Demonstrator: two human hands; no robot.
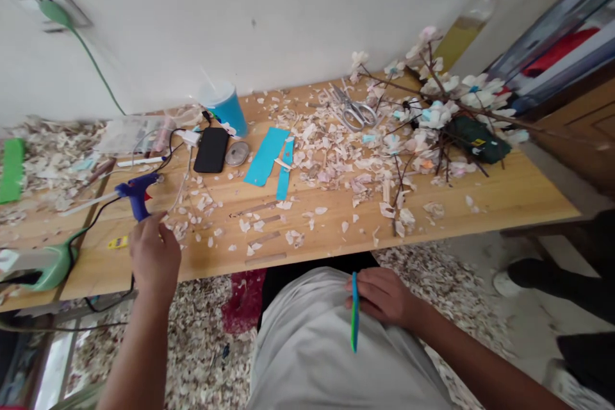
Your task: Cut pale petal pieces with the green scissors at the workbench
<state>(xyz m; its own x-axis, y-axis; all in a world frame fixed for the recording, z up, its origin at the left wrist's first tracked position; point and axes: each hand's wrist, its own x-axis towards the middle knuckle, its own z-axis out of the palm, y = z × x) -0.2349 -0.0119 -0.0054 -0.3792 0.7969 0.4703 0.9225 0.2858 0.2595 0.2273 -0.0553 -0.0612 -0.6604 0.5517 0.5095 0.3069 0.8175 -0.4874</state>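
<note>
- The fingers of the left hand (156,259) were closed around the lower handle of a blue glue gun (138,197); whether the gun also rested on the surface (206,246) could not be told.
- The fingers of the right hand (387,298) seemed to pinch a narrow blue and green strip (354,317), seen nearly edge-on in front of the grey shirt (307,333).
- By its look, the strip was light, thin and bendable, easily creased, so a gentle hold near one end suited it best.
- The gun looked stiff and fairly light; its handle was the place to grip, clear of the nozzle, which might have been hot. A pale stick (89,204) jutted from its rear.
- Beyond the gun lay a black phone (211,150), with a round metal tin (237,154) just beside it and a blue cup (230,112) behind.
- Right of the tin lay two blue pieces, a wide sheet (266,157) and a slimmer one (284,176).
- Farther right, scissors (355,112) lay among pale scraps (317,154), near flowered branches (437,112).
</note>
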